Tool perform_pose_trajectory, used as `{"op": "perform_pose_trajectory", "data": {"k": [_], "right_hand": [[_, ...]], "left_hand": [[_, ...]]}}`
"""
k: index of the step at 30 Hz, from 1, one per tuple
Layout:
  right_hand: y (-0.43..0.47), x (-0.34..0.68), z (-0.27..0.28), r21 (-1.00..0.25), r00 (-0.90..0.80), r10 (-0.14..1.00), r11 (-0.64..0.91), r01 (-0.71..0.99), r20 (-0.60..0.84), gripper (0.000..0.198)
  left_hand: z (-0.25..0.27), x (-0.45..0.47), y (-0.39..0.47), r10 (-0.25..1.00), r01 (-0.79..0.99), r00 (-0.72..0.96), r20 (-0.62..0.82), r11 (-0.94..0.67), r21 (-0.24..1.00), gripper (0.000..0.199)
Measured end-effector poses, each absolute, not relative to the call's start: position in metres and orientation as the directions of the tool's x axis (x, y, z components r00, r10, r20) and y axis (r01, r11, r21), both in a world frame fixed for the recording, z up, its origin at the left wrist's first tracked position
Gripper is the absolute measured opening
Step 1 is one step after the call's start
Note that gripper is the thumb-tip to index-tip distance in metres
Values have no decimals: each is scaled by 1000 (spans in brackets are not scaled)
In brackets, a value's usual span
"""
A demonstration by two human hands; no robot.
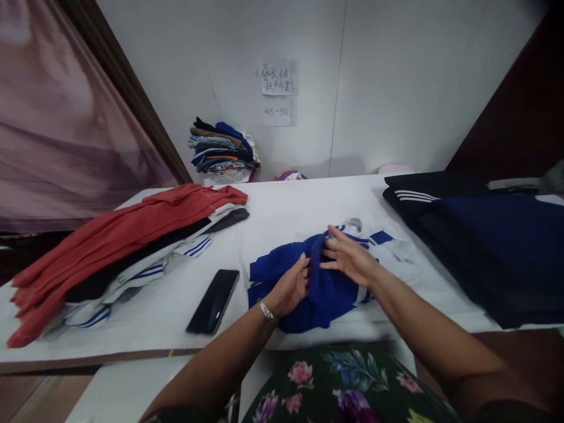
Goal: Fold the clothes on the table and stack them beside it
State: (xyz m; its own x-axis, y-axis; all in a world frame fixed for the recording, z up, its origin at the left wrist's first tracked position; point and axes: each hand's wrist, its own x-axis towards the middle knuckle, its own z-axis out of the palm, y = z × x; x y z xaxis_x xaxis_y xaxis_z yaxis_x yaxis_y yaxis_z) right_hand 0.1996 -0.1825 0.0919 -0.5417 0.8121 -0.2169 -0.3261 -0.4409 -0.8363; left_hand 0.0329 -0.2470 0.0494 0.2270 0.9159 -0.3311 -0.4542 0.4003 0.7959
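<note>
A blue and white garment (293,258) with blue stripes lies bunched and partly folded on the white table, close in front of me. Its white part (399,258) spreads out to the right. My left hand (293,285), with a bracelet at the wrist, has its fingers curled at a raised blue fold, and the fingertips are partly hidden by the cloth. From the other side my right hand (350,258) reaches across the garment. Its fingers are stretched and spread against the same fold.
A black phone (213,301) lies left of the garment. Farther left is a pile of clothes with a red one (132,232) on top. Dark folded clothes (497,247) cover the table's right side. Stacked clothes (222,153) stand by the wall, below paper notes (279,79).
</note>
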Motion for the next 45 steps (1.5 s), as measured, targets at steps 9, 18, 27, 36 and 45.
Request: {"op": "perform_pose_trajectory", "data": {"k": [9, 18, 27, 36, 45], "right_hand": [[-185, 197, 40, -990, -566, 822, -30, -137, 53, 40], [-66, 271, 44, -469, -562, 735, 676, 569, 378, 60], [-28, 308, 60, -103, -639, 769, 634, 767, -25, 35], [-14, 318, 40, -369, -542, 840, 509, 778, 17, 45], [-2, 322, 33, -476, -498, 867, 441, 761, 6, 47]], "left_hand": [[46, 30, -256, 926, -536, 91, -368, 356, 765, 54], [61, 40, -249, 930, -327, 161, -331, 367, 871, 27], [121, -44, -224, 885, -189, 301, -355, 420, 888, 54], [60, -87, -221, 922, 340, -82, -379, 383, 859, 60], [60, -82, -231, 965, 591, -67, -252, 242, 770, 41]]}}
